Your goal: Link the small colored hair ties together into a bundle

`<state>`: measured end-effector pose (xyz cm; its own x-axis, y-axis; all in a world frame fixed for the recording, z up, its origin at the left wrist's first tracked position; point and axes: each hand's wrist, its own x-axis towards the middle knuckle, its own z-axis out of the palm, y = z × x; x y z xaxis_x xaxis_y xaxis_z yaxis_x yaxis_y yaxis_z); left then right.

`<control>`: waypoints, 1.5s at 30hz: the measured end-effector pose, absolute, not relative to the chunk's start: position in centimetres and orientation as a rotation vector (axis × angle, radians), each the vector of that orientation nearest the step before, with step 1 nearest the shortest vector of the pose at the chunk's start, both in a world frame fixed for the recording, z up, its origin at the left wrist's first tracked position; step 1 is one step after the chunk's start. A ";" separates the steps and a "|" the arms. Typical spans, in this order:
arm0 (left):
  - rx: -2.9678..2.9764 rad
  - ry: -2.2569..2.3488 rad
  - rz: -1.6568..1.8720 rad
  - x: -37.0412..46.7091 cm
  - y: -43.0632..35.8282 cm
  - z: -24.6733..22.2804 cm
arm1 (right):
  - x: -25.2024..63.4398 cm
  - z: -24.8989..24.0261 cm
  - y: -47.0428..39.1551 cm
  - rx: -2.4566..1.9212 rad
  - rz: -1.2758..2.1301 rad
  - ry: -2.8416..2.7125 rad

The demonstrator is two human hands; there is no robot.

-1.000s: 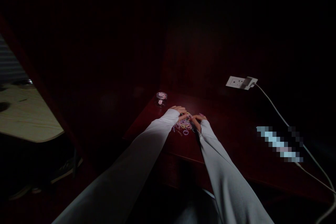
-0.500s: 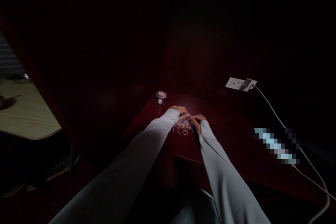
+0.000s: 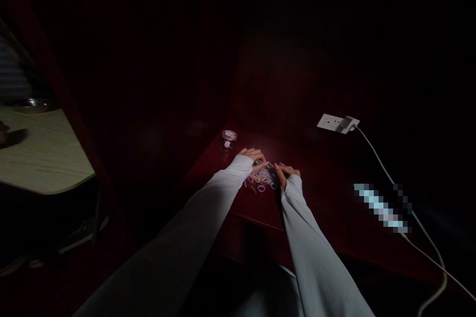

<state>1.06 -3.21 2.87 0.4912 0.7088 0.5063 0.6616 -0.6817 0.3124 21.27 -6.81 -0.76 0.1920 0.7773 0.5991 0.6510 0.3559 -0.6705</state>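
Note:
A pile of small hair ties [image 3: 262,177], mostly purple, pink and yellowish, lies on the dark red table under my hands. My left hand [image 3: 256,157] reaches over the far left of the pile, fingers curled and thumb against fingertips. Across a narrow gap, my right hand [image 3: 285,171] pinches at the pile's right side. A thin pale band seems to run between the two pinches, probably a hair tie; the dim light blurs it. Past my left hand stands a clear round jar [image 3: 228,139] with pinkish contents.
On the wall at right is a white socket [image 3: 332,123] with a plugged-in charger [image 3: 348,125]. Its white cable [image 3: 379,156] hangs down past a pixelated bright object [image 3: 381,208] on the table. At left, beyond a partition, a pale wooden table [image 3: 44,158] bears a metal bowl [image 3: 33,104].
My right hand has shifted slightly right, so the fingertips of my two hands are a little farther apart. The view has turned slightly left.

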 end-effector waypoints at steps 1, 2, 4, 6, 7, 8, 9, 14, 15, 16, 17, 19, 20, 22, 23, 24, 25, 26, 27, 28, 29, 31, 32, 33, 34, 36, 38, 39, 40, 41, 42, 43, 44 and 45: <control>2.636 1.216 0.990 1.1 -3.5 2.8 | 21.1 -0.7 -7.0 -1.347 0.139 -1.522; 2.633 1.211 1.014 1.1 -3.7 2.6 | 20.9 -0.7 -7.1 -1.342 0.136 -1.534; 2.655 1.215 1.002 1.2 -4.2 2.3 | 20.4 -0.8 -7.2 -1.335 0.133 -1.573; 2.687 1.245 0.948 1.3 -4.6 2.1 | 19.9 -1.0 -7.2 -1.338 0.123 -1.602; 2.695 1.269 0.931 1.3 -4.8 2.0 | 19.7 -1.0 -7.2 -1.346 0.116 -1.616; 2.698 1.296 0.924 1.3 -4.9 2.0 | 19.6 -1.1 -7.3 -1.358 0.108 -1.634; 2.699 1.319 0.922 1.3 -5.1 2.0 | 19.4 -1.1 -7.4 -1.376 0.095 -1.652; 2.727 1.367 0.835 0.8 -6.1 2.3 | 18.4 -0.5 -8.3 -1.506 -0.010 -1.678; 2.725 1.382 0.818 0.7 -6.2 2.4 | 18.3 -0.3 -8.6 -1.522 -0.025 -1.674; 2.720 1.398 0.807 0.7 -6.3 2.4 | 18.1 -0.1 -8.8 -1.536 -0.037 -1.670; 2.713 1.415 0.805 0.6 -6.3 2.3 | 18.0 0.0 -9.1 -1.549 -0.048 -1.663; 2.708 1.432 0.809 0.6 -6.4 2.2 | 17.7 0.1 -9.5 -1.569 -0.053 -1.645; 2.710 1.432 0.809 0.7 -6.5 2.2 | 17.6 0.1 -9.6 -1.568 -0.038 -1.632; 2.717 1.432 0.820 0.7 -6.5 2.0 | 17.3 0.0 -9.8 -1.542 0.010 -1.600; 2.720 1.435 0.831 0.7 -6.5 2.0 | 17.2 0.0 -9.8 -1.529 0.032 -1.578; 2.724 1.437 0.843 0.7 -6.6 1.9 | 17.1 -0.1 -9.9 -1.530 0.053 -1.546; 2.729 1.439 0.852 0.6 -6.6 1.9 | 17.0 -0.1 -9.9 -1.541 0.071 -1.507; 2.735 1.442 0.860 0.6 -6.6 1.8 | 16.9 -0.1 -9.8 -1.558 0.092 -1.469; 2.739 1.448 0.863 0.6 -6.6 1.8 | 16.9 -0.2 -9.8 -1.574 0.116 -1.436; 2.743 1.456 0.865 0.6 -6.6 1.8 | 16.9 -0.2 -9.7 -1.584 0.142 -1.406; 2.745 1.464 0.864 0.6 -6.7 1.8 | 16.9 -0.3 -9.6 -1.587 0.164 -1.385; 2.752 1.472 0.854 0.7 -6.7 1.8 | 17.0 -0.5 -9.4 -1.568 0.184 -1.368; 2.758 1.471 0.845 0.7 -6.7 1.8 | 17.0 -0.6 -9.2 -1.555 0.186 -1.358; 2.764 1.467 0.833 0.8 -6.7 1.8 | 17.0 -0.8 -9.1 -1.539 0.184 -1.347; 2.771 1.463 0.820 0.8 -6.7 1.8 | 17.1 -0.9 -9.1 -1.522 0.181 -1.340; 2.781 1.457 0.804 0.9 -6.7 1.7 | 17.2 -1.1 -9.0 -1.491 0.176 -1.337; 2.786 1.456 0.801 1.0 -6.7 1.5 | 17.3 -1.2 -9.0 -1.468 0.174 -1.347; 2.789 1.456 0.802 1.0 -6.7 1.5 | 17.3 -1.3 -9.0 -1.468 0.173 -1.356; 2.793 1.453 0.805 1.0 -6.7 1.4 | 17.4 -1.3 -9.0 -1.473 0.171 -1.362; 2.798 1.449 0.807 1.0 -6.7 1.4 | 17.3 -1.3 -9.0 -1.483 0.168 -1.367; 2.803 1.445 0.811 1.0 -6.7 1.3 | 17.3 -1.3 -9.0 -1.494 0.162 -1.369; 2.809 1.439 0.814 1.0 -6.7 1.3 | 17.3 -1.3 -8.9 -1.503 0.154 -1.369; 2.815 1.435 0.816 1.0 -6.7 1.2 | 17.2 -1.3 -8.9 -1.507 0.146 -1.367; 2.819 1.432 0.817 1.1 -6.7 1.2 | 17.2 -1.4 -8.9 -1.506 0.137 -1.362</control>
<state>1.06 -6.68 1.23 0.4921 0.7234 0.4843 0.7852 -0.6091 0.1120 17.16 -8.86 -1.40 0.3449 0.7775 0.5259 0.6568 0.2004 -0.7270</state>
